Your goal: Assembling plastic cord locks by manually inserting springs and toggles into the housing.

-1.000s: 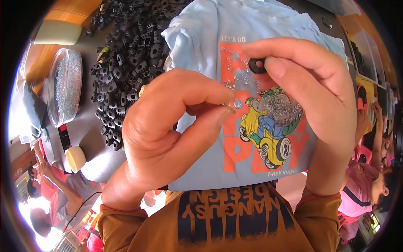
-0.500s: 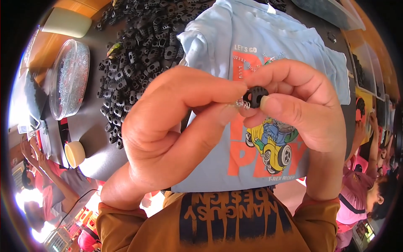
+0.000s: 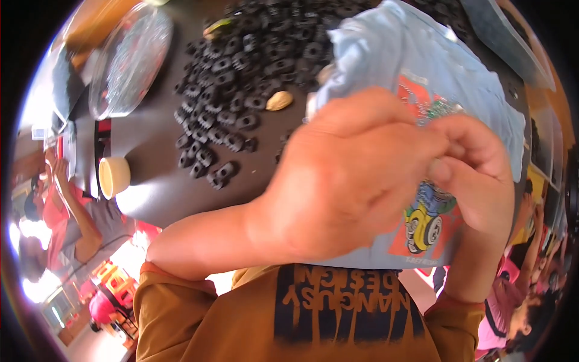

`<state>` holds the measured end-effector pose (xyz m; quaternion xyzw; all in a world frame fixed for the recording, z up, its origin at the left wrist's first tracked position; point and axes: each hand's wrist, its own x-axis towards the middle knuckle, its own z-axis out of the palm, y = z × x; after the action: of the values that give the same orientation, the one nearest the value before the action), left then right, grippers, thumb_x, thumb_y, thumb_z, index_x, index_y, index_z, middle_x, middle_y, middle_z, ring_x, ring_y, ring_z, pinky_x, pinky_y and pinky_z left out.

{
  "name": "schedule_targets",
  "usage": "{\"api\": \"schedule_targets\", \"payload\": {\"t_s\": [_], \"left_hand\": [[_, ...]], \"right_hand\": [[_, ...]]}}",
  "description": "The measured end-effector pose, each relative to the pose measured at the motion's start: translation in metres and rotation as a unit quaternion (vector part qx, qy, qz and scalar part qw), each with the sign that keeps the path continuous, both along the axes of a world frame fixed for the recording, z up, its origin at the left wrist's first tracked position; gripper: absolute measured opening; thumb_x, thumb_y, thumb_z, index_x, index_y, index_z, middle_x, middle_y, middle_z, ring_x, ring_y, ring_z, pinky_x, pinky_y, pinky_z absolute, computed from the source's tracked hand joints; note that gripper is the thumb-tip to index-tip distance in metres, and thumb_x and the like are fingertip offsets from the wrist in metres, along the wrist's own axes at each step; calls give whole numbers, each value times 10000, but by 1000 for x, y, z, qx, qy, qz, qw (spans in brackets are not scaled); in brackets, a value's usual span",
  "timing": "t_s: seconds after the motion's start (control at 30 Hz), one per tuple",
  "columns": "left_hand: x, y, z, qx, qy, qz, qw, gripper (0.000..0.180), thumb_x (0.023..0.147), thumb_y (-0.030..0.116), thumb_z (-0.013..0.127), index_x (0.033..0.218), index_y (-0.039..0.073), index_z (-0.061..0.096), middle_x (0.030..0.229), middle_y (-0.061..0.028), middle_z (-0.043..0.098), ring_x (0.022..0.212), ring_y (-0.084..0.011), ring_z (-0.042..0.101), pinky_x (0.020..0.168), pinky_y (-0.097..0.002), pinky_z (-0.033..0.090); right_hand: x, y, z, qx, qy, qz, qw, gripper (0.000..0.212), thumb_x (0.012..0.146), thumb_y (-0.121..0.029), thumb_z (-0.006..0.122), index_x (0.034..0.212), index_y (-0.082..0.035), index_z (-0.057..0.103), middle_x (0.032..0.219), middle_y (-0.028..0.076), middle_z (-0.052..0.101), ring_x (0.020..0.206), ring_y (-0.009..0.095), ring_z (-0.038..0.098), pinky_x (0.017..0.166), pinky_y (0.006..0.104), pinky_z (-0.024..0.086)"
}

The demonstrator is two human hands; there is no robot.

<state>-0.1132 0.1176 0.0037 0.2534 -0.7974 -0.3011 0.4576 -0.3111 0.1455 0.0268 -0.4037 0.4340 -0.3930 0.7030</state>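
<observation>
Above the light blue shirt (image 3: 377, 66), my two hands meet at the fingertips. My left hand (image 3: 344, 187) is closed, its back turned up and blurred by motion. My right hand (image 3: 476, 166) pinches with thumb and fingers against the left one's tips. A small black hair clip piece showed in this pinch a moment ago; the left hand now covers that spot. Small metal springs (image 3: 443, 108) lie on the shirt's print, just beyond the right fingers. To the left spreads a large heap of black hair clip pieces (image 3: 226, 87).
A clear oval tub (image 3: 129, 66) of tiny springs and a cream cup (image 3: 114, 176) stand on the dark table (image 3: 151, 145) at left. A tan shell-like bit (image 3: 279, 101) lies by the heap. A clear bin (image 3: 506, 42) is at far right. Other people sit on both sides.
The left hand has rolled over, back upward, hiding the clip piece and spring seen before. Both hands appear farther right, and the view has shifted, showing more of the heap.
</observation>
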Motion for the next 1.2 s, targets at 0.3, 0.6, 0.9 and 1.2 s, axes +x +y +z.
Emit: {"api": "schedule_targets", "payload": {"t_s": [0.3, 0.6, 0.9, 1.2], "left_hand": [[-3, 16, 6, -47, -56, 40, 997, 414, 683, 118, 645, 1079, -1, 631, 887, -40, 543, 758, -205, 547, 694, -349, 390], [105, 19, 26, -104, -346, 188, 913, 211, 711, 43, 736, 912, 85, 686, 854, -29, 602, 797, -226, 572, 781, -373, 392], [107, 14, 7, -115, -397, 202, 888, 217, 702, 70, 741, 910, 103, 686, 863, -13, 577, 812, -215, 552, 820, -384, 367], [99, 8, 8, -135, -415, 167, 884, 209, 690, 57, 726, 892, 94, 684, 879, -17, 596, 806, -214, 559, 807, -374, 376]], "right_hand": [[-23, -9, -20, -89, -16, -1, 996, 317, 845, -179, 707, 1067, 15, 590, 997, 80, 659, 886, 156, 645, 802, 309, 514], [-21, -15, -19, -146, -6, 23, 989, 284, 853, -174, 676, 1059, 10, 606, 942, 93, 670, 859, 168, 660, 798, 317, 539], [-16, -14, -17, -137, -17, 36, 990, 266, 844, -139, 670, 1056, 14, 619, 932, 89, 673, 841, 160, 656, 785, 300, 534], [-7, -7, -9, -123, 10, 42, 991, 230, 820, -178, 640, 955, 2, 592, 864, 104, 601, 796, 182, 593, 759, 305, 472]]}}
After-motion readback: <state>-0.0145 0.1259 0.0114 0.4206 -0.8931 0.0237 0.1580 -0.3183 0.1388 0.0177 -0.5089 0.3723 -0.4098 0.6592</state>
